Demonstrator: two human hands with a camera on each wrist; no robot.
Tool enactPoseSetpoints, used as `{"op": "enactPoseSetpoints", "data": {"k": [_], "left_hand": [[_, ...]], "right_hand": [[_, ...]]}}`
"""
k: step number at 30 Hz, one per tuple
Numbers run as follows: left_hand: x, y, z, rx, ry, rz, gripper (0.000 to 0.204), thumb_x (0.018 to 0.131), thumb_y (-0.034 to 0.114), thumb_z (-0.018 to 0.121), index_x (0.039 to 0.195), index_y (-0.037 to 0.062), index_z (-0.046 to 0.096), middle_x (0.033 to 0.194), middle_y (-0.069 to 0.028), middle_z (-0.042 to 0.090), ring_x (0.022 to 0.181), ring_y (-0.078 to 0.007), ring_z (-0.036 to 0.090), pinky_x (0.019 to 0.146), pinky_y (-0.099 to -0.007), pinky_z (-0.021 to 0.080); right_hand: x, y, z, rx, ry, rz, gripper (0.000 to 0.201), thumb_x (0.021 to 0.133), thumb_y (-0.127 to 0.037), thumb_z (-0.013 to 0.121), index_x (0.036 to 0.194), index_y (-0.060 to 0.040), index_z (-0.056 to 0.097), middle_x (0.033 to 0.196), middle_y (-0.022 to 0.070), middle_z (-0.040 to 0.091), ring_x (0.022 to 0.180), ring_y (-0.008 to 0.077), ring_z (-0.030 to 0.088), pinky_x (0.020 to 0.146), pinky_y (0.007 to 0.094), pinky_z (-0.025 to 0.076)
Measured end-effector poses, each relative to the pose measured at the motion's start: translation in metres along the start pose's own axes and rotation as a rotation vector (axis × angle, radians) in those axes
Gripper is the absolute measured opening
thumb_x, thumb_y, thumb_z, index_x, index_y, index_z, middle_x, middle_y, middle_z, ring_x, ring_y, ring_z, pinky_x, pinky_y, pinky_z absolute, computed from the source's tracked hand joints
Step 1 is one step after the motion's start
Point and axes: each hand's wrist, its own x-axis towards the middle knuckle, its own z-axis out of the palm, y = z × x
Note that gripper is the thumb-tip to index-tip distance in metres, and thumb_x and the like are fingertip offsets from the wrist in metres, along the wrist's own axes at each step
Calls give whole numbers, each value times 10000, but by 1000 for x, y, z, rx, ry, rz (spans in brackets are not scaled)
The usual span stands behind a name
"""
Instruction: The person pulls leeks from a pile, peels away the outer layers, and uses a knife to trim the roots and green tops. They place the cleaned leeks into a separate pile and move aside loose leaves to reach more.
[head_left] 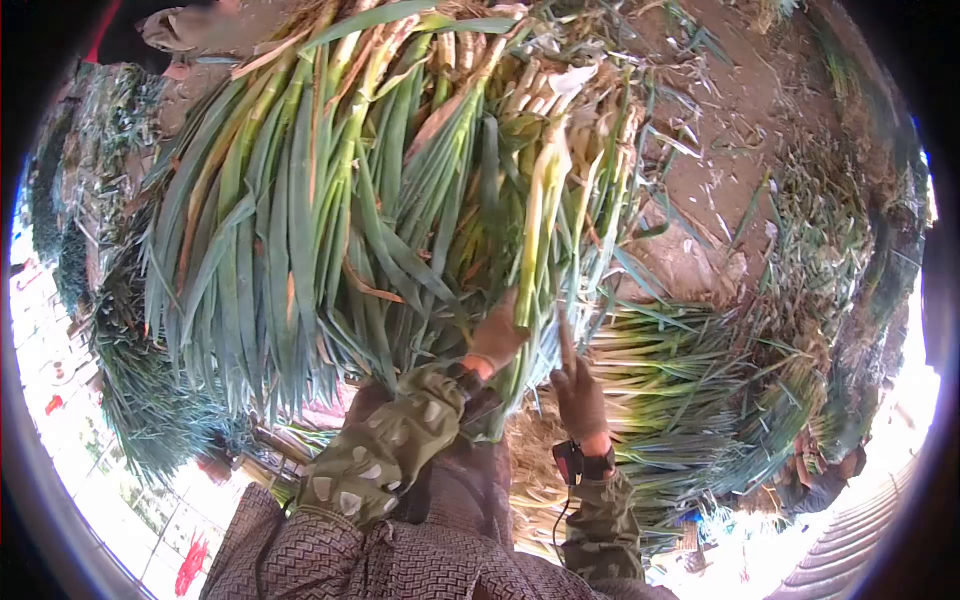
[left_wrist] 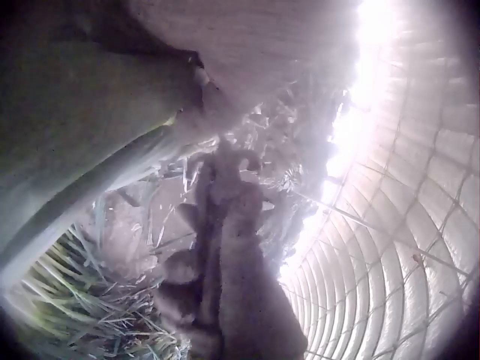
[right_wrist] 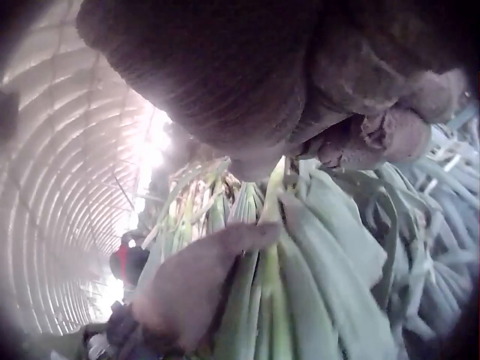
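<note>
In a brown glove, my left hand [head_left: 498,336] grips a leek [head_left: 541,215] low on its green part, and the pale root end points away from me. The right wrist view shows the left thumb side [right_wrist: 199,281] lying across the stalk and its broad leaves [right_wrist: 330,262]. Just right of the leek is my gloved right hand [head_left: 582,405], one finger stretched forward. Its other fingers [left_wrist: 178,300] look curled in the left wrist view; I cannot tell whether they hold anything. A big heap of leeks [head_left: 300,230] lies directly left of the held one.
More leeks [head_left: 650,390] lie in a row at my right. Trimmed leaves and scraps [head_left: 820,230] pile up beyond them, beside bare soil [head_left: 735,130]. Another leafy heap [head_left: 150,400] stands far left. A ribbed, curved wall [left_wrist: 390,277] rises alongside.
</note>
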Motion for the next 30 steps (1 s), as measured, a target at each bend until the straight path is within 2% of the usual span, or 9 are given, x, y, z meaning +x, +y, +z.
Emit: {"op": "enactPoseSetpoints", "data": {"k": [3, 5, 8, 9, 11, 19, 20, 25, 30], "left_hand": [[20, -27, 12, 191, -255, -21, 804, 775, 206, 723, 1487, 44, 385, 1272, -219, 628, 1085, -319, 642, 974, -409, 503], [39, -39, -1, 268, -89, 345, 697, 766, 182, 715, 1398, 22, 470, 1194, -222, 637, 1063, -372, 615, 961, -427, 485], [62, 14, -79, 526, 549, 493, 602, 748, 158, 728, 1285, -16, 521, 1104, -245, 613, 1026, -439, 567, 930, -487, 451], [74, 33, -108, 713, 571, 366, 602, 717, 171, 765, 1229, -7, 504, 1161, -232, 584, 1047, -425, 569, 901, -492, 456], [109, 17, -139, 1003, 842, 388, 881, 711, 279, 820, 1397, -29, 362, 1224, -163, 504, 1128, -340, 525, 935, -453, 461], [153, 2, -149, 1093, 649, -90, 542, 800, 188, 697, 1224, -24, 434, 1166, -201, 533, 1086, -344, 590, 881, -421, 512], [153, -1, -149, 1007, 615, -27, 477, 808, 158, 672, 1186, -19, 442, 1139, -215, 541, 1049, -362, 600, 868, -431, 516], [86, -23, -119, 806, 528, 278, 324, 813, 29, 566, 1112, -38, 462, 1029, -278, 561, 924, -454, 615, 820, -483, 519], [-23, -33, -63, 559, 335, 227, 637, 738, 49, 592, 1323, -85, 377, 1127, -330, 557, 956, -496, 602, 831, -527, 511]], "right_hand": [[10, -16, 6, 111, 39, -16, 463, 992, -314, 552, 1377, -72, 467, 1106, 270, 634, 918, 469, 648, 704, 529, 511], [21, -25, 9, 34, -138, 6, 454, 1004, -284, 532, 1409, -96, 449, 1227, 230, 598, 931, 457, 646, 704, 526, 512], [51, -49, 22, 62, 35, -145, 434, 998, -311, 541, 1395, -152, 468, 1079, 206, 645, 830, 459, 650, 657, 490, 519], [59, -54, 25, 82, 102, -186, 435, 993, -325, 552, 1387, -160, 473, 1024, 210, 662, 803, 461, 651, 647, 481, 520], [73, -36, 59, -73, -33, -187, 478, 968, -371, 598, 1362, -136, 463, 815, 220, 663, 752, 455, 654, 634, 480, 517], [72, -70, 58, 102, -63, -190, 538, 973, -377, 589, 1378, -47, 459, 1046, 262, 671, 983, 468, 652, 788, 468, 521], [72, -58, 61, 134, -8, -163, 453, 977, -358, 585, 1346, -125, 463, 983, 232, 679, 836, 464, 658, 656, 520, 507], [52, -50, 42, 36, -16, -76, 594, 952, -358, 622, 1443, -137, 369, 1036, 233, 679, 840, 464, 665, 682, 514, 525], [8, -73, 29, 114, -38, -66, 756, 933, -371, 643, 1548, -183, 246, 1178, 211, 659, 868, 447, 670, 684, 473, 537]]}}
